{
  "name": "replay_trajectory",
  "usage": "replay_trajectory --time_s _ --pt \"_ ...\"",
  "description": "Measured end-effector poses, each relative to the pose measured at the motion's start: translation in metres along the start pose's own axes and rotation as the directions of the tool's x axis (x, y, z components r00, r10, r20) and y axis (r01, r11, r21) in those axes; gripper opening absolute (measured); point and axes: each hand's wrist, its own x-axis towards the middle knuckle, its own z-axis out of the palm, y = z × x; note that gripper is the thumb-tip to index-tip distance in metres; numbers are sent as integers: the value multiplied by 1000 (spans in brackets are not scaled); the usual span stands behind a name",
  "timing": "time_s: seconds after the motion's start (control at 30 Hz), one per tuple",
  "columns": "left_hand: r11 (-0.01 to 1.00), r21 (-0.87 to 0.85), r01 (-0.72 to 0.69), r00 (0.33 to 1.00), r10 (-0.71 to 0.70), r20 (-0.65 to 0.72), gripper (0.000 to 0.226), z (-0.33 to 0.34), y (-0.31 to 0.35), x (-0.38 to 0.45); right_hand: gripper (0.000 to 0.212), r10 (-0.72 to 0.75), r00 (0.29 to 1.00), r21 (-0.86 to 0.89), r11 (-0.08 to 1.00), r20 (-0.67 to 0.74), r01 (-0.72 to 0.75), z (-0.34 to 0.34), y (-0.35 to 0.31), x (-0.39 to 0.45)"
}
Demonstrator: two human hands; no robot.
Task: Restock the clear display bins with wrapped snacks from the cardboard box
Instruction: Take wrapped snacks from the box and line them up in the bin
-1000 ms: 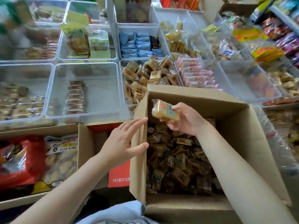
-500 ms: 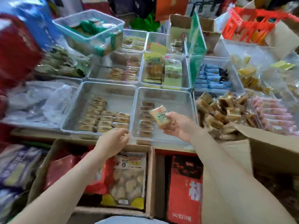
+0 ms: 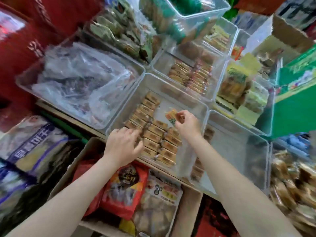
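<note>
- Holding one wrapped snack [image 3: 171, 115] in pinched fingers, the right hand [image 3: 187, 124] hovers over the clear bin [image 3: 193, 106].
- Rows of snacks [image 3: 154, 134] lie at eight o'clock from it.
- Left hand [image 3: 122, 146], fingers loosely curled, touches those rows, holding nothing.

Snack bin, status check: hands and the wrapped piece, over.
Right hand pinches wrapped snack over clear bin. Left hand fingers on the snack rows. Open floor beside rows, nothing blocking.

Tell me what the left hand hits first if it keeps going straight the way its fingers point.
Most likely the rows of wrapped snacks lying in the clear bin. The left hand points up and right with its fingertips at the nearest packs, possibly touching them already; motion blur hides the exact contact.
</note>
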Motion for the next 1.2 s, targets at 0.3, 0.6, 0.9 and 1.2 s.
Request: replay_trajectory --time_s 0.3,0.6,0.9,1.2 --pt "997 -70 -28 1000 28 -9 39 6 -2 2 42 -75 971 -272 953 229 137 67 -13 32" --pt "1000 -18 -7 999 8 49 47 -2 -1 0 59 -170 923 -439 840 346 319 36 -8 -20" --pt "927 -176 -331 906 364 217 87 -42 139 -41 17 -339 909 -118 940 -243 319 -133 77 -169" --pt "632 -480 -608 558 771 307 54 -15 345 -198 18 125 770 131 990 -625 -54 -208 270 -376"
